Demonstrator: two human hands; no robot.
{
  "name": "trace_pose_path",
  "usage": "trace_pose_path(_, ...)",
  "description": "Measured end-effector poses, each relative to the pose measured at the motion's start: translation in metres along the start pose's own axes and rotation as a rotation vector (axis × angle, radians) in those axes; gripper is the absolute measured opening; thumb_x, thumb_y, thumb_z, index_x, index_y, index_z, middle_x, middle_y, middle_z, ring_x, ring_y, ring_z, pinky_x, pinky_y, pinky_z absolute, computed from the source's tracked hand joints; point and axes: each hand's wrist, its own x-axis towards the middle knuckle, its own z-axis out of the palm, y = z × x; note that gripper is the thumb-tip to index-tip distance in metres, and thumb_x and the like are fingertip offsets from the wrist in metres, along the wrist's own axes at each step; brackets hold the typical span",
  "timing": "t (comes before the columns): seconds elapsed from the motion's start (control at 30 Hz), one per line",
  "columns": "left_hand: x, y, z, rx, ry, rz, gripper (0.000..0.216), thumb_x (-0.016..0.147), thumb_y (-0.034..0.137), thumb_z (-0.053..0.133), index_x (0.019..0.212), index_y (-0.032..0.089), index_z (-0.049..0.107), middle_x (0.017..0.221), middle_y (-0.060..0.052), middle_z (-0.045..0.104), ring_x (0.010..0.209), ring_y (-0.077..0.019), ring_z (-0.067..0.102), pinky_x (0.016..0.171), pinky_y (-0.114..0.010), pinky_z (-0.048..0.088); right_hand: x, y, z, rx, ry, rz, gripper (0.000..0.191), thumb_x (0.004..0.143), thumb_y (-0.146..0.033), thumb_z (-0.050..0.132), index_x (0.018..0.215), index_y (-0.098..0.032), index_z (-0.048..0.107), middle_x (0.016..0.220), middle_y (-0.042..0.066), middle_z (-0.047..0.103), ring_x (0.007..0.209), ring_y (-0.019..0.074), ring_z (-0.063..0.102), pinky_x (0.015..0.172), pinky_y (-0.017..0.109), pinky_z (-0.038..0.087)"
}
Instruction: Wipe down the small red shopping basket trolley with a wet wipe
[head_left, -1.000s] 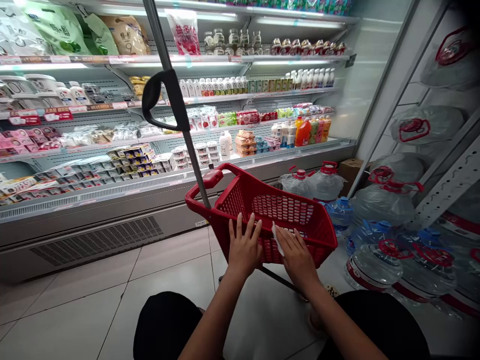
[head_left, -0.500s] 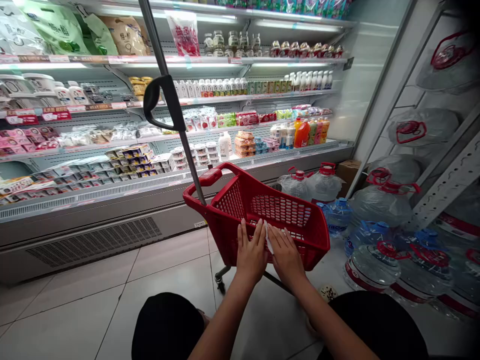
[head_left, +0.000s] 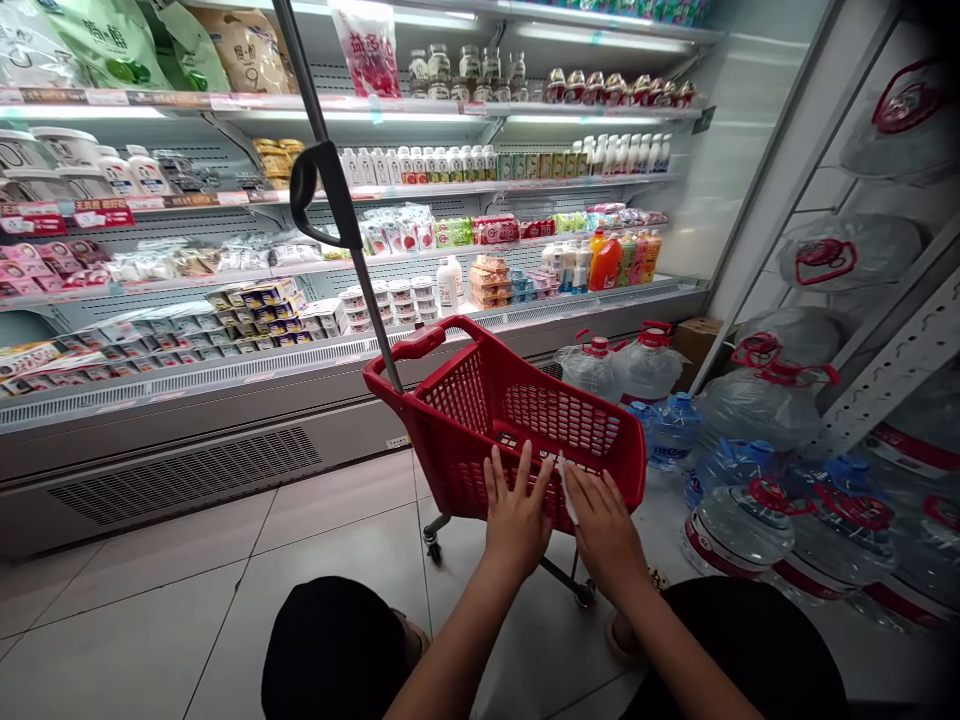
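In front of my knees stands a small red shopping cart (head_left: 459, 482), a plastic basket with slotted walls on a wheeled frame. My left hand (head_left: 517, 515) lies against its near side wall, fingers spread and nothing in it. Beside it, my right hand (head_left: 606, 520) presses flat on the same wall towards the right end. A folded white cloth or tissue (head_left: 568, 490) shows along the inner edge of that hand, mostly hidden under the palm. A grey pole (head_left: 371, 300) with a black loop handle (head_left: 330, 195) rises from the cart's left end.
Behind the cart runs a lit refrigerated display (head_left: 450, 250) full of dairy goods and drinks. Large water bottles (head_left: 739, 530) with red handles crowd the floor on the right, near a metal rack (head_left: 874, 375). A cardboard box (head_left: 701, 345) sits in the corner.
Both hands have shifted slightly right along the cart's wall and moved apart, and the left fingers have spread. The cart's right end appears a little further left and higher.
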Motion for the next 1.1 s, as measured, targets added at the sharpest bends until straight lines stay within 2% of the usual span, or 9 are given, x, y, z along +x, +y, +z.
trace_pose_path(0.1,-0.002,0.000,0.000,-0.007,-0.009,0.022,0.086,0.088,0.033,0.067,0.166,0.031,0.028,0.176,0.002,0.008,0.158,-0.0482,-0.005,0.126,-0.071,0.019,0.018,-0.014,0.003,0.013,0.016,-0.027,0.089,0.090,-0.006,0.042,0.168,-0.017,0.002,0.157,0.013,0.051,0.140,0.0277,0.052,0.126,0.051,0.033)
trace_pose_path(0.17,0.001,-0.008,-0.002,-0.008,-0.023,0.036,0.087,0.088,0.033,0.067,0.166,0.034,0.028,0.175,0.003,0.010,0.159,-0.0474,-0.003,0.126,-0.072,0.018,0.018,-0.010,0.004,0.000,0.018,-0.034,0.089,0.089,-0.003,0.040,0.168,-0.018,0.001,0.155,0.013,0.054,0.139,0.0276,0.054,0.124,0.051,0.036)
trace_pose_path(0.3,0.008,-0.025,-0.005,-0.013,-0.041,0.034,0.085,0.088,0.031,0.066,0.164,0.038,0.030,0.175,0.005,0.013,0.159,-0.0450,0.000,0.126,-0.072,0.012,-0.010,0.017,-0.002,-0.032,0.000,-0.003,0.089,0.089,-0.001,0.039,0.169,-0.020,0.003,0.152,0.012,0.057,0.138,0.0274,0.054,0.123,0.050,0.039)
trace_pose_path(0.4,0.012,-0.027,-0.004,-0.031,-0.052,0.016,0.079,0.090,0.032,0.063,0.164,0.032,0.033,0.175,0.000,0.014,0.161,-0.0391,0.004,0.129,-0.067,0.009,-0.031,0.026,-0.009,-0.038,-0.007,0.031,0.090,0.088,0.001,0.037,0.169,-0.021,0.004,0.153,0.012,0.056,0.140,0.0260,0.053,0.124,0.050,0.036)
trace_pose_path(0.53,0.008,-0.014,0.002,-0.045,-0.069,0.044,0.080,0.092,0.029,0.056,0.165,0.014,0.027,0.174,-0.010,0.016,0.162,-0.0284,0.012,0.132,-0.053,0.011,-0.025,0.005,-0.012,0.008,0.005,0.020,0.091,0.086,0.003,0.036,0.169,-0.021,0.004,0.158,0.010,0.052,0.143,0.0229,0.051,0.128,0.050,0.030)
trace_pose_path(0.7,-0.001,-0.012,0.003,-0.056,-0.070,0.076,0.084,0.088,0.023,0.057,0.166,0.020,0.024,0.175,-0.001,0.013,0.162,-0.0305,0.005,0.132,-0.052,0.014,-0.011,-0.010,-0.009,0.056,-0.012,-0.046,0.093,0.083,0.003,0.037,0.168,-0.019,0.007,0.163,0.007,0.044,0.148,0.0210,0.045,0.128,0.048,0.030)
trace_pose_path(0.83,-0.002,-0.025,-0.001,-0.049,-0.060,0.064,0.083,0.091,0.024,0.055,0.167,0.025,0.021,0.174,0.000,0.017,0.162,-0.0274,0.012,0.132,-0.053,0.013,-0.026,0.002,-0.006,0.069,0.016,-0.101,0.092,0.083,-0.001,0.040,0.168,-0.018,0.010,0.157,0.007,0.053,0.143,0.0222,0.051,0.124,0.046,0.038)
trace_pose_path(0.93,-0.002,-0.026,0.000,-0.035,-0.027,0.004,0.077,0.096,0.029,0.051,0.167,0.021,0.021,0.173,-0.004,0.022,0.161,-0.0263,0.015,0.132,-0.051,0.017,-0.034,-0.003,-0.007,0.077,-0.002,-0.129,0.091,0.082,-0.002,0.041,0.168,-0.017,0.014,0.157,0.007,0.053,0.144,0.0231,0.050,0.122,0.045,0.040)
trace_pose_path(1.1,-0.007,-0.020,0.000,0.015,0.033,-0.119,0.073,0.104,0.043,0.044,0.163,0.007,0.024,0.170,-0.017,0.028,0.160,-0.0290,0.019,0.130,-0.051,0.023,-0.034,-0.032,-0.010,0.146,-0.013,-0.177,0.099,0.073,0.005,0.034,0.167,-0.016,0.012,0.163,0.007,0.045,0.151,0.0205,0.041,0.125,0.046,0.037)
